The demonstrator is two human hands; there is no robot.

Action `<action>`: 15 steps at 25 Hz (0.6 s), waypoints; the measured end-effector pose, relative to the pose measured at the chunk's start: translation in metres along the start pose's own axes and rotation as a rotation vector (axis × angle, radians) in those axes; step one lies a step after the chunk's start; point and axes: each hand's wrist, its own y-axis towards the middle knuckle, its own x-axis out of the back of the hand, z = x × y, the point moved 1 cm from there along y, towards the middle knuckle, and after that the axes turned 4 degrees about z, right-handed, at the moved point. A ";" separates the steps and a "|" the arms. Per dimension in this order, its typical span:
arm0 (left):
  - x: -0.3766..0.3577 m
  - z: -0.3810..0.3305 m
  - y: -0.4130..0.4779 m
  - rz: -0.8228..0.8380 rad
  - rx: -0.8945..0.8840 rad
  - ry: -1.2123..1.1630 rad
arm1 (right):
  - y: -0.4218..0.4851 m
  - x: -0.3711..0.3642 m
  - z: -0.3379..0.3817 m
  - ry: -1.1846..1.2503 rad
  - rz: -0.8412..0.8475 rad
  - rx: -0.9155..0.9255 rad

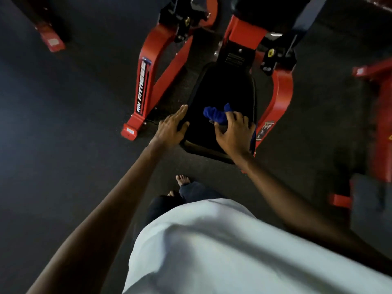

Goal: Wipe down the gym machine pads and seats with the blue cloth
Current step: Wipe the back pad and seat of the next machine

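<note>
A black padded seat (pixel 224 90) of a red-framed gym machine lies below me, in the middle of the view. My right hand (pixel 233 132) grips a bunched blue cloth (pixel 215 116) and holds it on the near part of the seat. My left hand (pixel 172 127) rests on the seat's left edge, fingers straight along the side and thumb on top of the pad. The seat's near right corner is hidden under my right hand.
Red frame legs (pixel 146 90) flank the seat on both sides, the right one (pixel 280 96) curving close by. More red machine parts (pixel 51 39) stand at the far left and right (pixel 379 85). Dark rubber floor (pixel 63 145) spreads to the left. My bare feet (pixel 182 180) stand just before the seat.
</note>
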 end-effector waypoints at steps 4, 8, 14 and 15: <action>0.012 -0.001 0.024 0.087 -0.168 0.076 | -0.026 0.000 0.012 -0.047 0.015 -0.031; 0.021 0.025 0.045 0.252 -0.334 0.141 | -0.042 0.005 0.012 -0.085 -0.036 -0.191; 0.039 0.038 0.068 0.454 -0.435 0.288 | -0.058 -0.005 0.049 0.046 -0.120 -0.901; 0.040 0.039 0.069 0.449 -0.453 0.310 | -0.065 -0.010 0.066 0.068 -0.132 -0.951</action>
